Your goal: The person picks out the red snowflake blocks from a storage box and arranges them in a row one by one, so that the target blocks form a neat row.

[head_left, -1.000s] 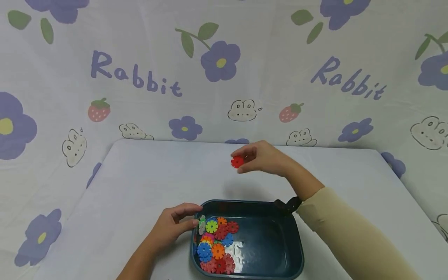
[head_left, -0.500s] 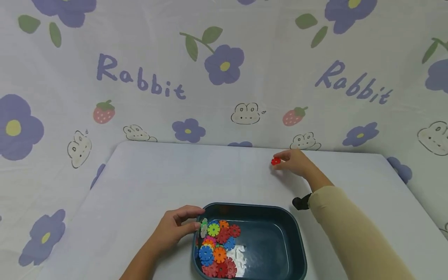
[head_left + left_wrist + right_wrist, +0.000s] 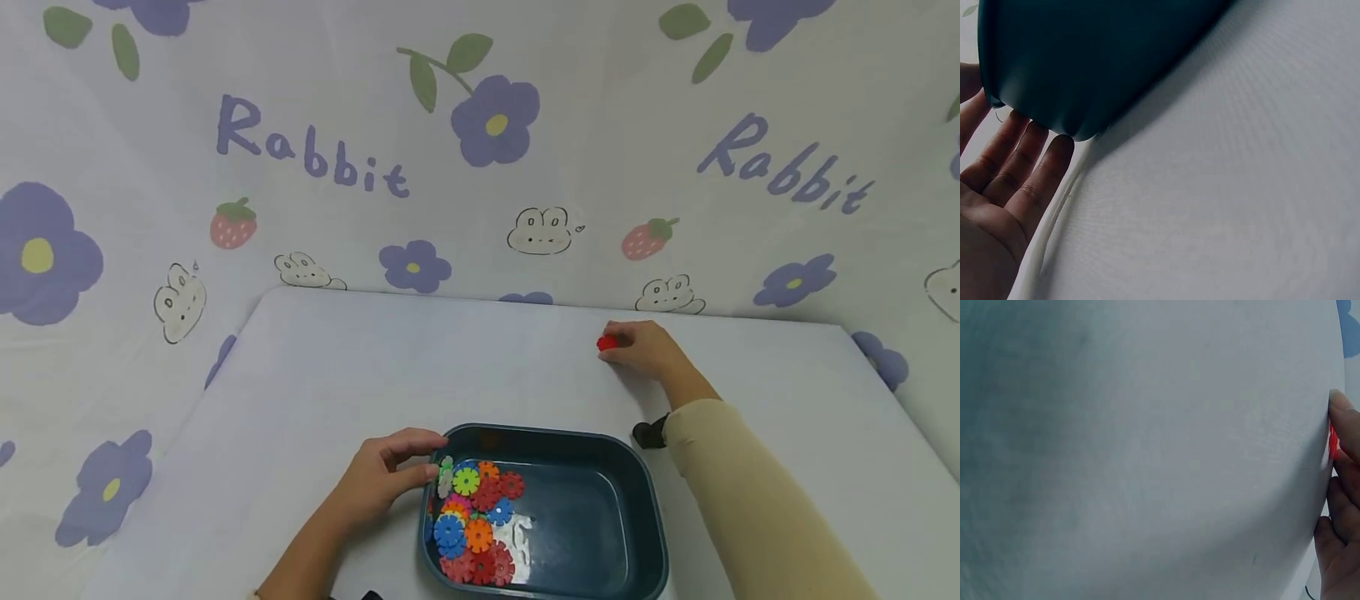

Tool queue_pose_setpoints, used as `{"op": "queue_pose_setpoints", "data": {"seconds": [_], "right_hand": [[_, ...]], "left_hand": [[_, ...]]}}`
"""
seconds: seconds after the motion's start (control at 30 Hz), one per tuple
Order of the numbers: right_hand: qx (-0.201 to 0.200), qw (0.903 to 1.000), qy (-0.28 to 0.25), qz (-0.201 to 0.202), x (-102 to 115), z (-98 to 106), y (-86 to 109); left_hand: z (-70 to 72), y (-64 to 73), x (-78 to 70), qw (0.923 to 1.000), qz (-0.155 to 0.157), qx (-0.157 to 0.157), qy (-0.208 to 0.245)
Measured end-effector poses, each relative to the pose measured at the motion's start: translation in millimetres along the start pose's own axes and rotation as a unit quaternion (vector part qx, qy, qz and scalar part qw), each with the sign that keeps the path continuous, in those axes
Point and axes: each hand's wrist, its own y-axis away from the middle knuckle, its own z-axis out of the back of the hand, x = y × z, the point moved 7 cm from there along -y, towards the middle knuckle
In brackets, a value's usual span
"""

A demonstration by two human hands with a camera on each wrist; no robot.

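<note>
In the head view my right hand (image 3: 643,346) is at the back right of the table, thumb and fingertips pinching a small red notched plastic disc (image 3: 606,342) low over the tabletop. The right wrist view shows only a sliver of the red disc (image 3: 1333,441) between the fingers. My left hand (image 3: 386,475) holds the left end of a dark teal tray (image 3: 573,512); in the left wrist view its fingers lie against the tray's outer wall (image 3: 1041,119). Several notched plastic discs (image 3: 480,533) in red, orange, blue, yellow-green and pink are heaped in the tray's left part.
A white-covered table (image 3: 420,358) carries the tray near its front edge. Behind it hangs a patterned cloth (image 3: 585,100) with flowers and rabbits. A black strap piece (image 3: 651,433) sticks out by the right sleeve.
My right hand has carried the red disc to the right and down toward the tabletop. The left hand stays at the tray, and the head view has shifted slightly.
</note>
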Motion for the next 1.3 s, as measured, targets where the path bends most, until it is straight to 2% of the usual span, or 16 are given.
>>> {"op": "queue_pose_setpoints", "data": {"seconds": [0.3,0.43,0.53,0.63,0.73,0.87,1.0,1.13,1.3], "right_hand": [[0.013,0.9998,-0.006,-0.016,-5.2,4.8,5.6],[0.017,0.9998,0.015,0.003,4.1,21.1,12.5],[0.008,0.9984,0.032,0.045,29.0,42.7,21.8],[-0.005,0.9941,0.019,0.107,67.5,60.4,35.1],[-0.002,0.9845,-0.008,0.175,112.6,63.0,57.0],[0.047,0.9622,-0.027,0.267,168.6,39.2,94.3],[0.117,0.9362,-0.034,0.330,203.3,-0.5,127.6],[0.194,0.9110,-0.020,0.364,218.3,-42.3,149.7],[0.253,0.8953,0.043,0.364,219.1,-82.9,159.7]], "left_hand": [[-3.4,-3.6,-2.9,1.0000,-0.003,0.006,-0.004],[-6.4,-4.9,-2.3,0.9998,-0.009,0.014,-0.006],[-7.0,-5.0,-2.8,0.9998,-0.011,0.014,-0.005],[-6.6,-4.0,-4.0,0.9999,-0.006,0.011,0.000],[-6.1,-3.0,-4.5,1.0000,0.003,0.007,0.004],[-4.3,-1.9,-5.4,1.0000,0.005,0.000,0.004],[-3.0,-0.8,-5.9,1.0000,-0.007,-0.002,0.003],[-3.3,-0.4,-4.7,0.9998,-0.012,0.002,0.017],[-2.8,-0.5,-3.4,0.9998,-0.017,0.002,0.013]]}}
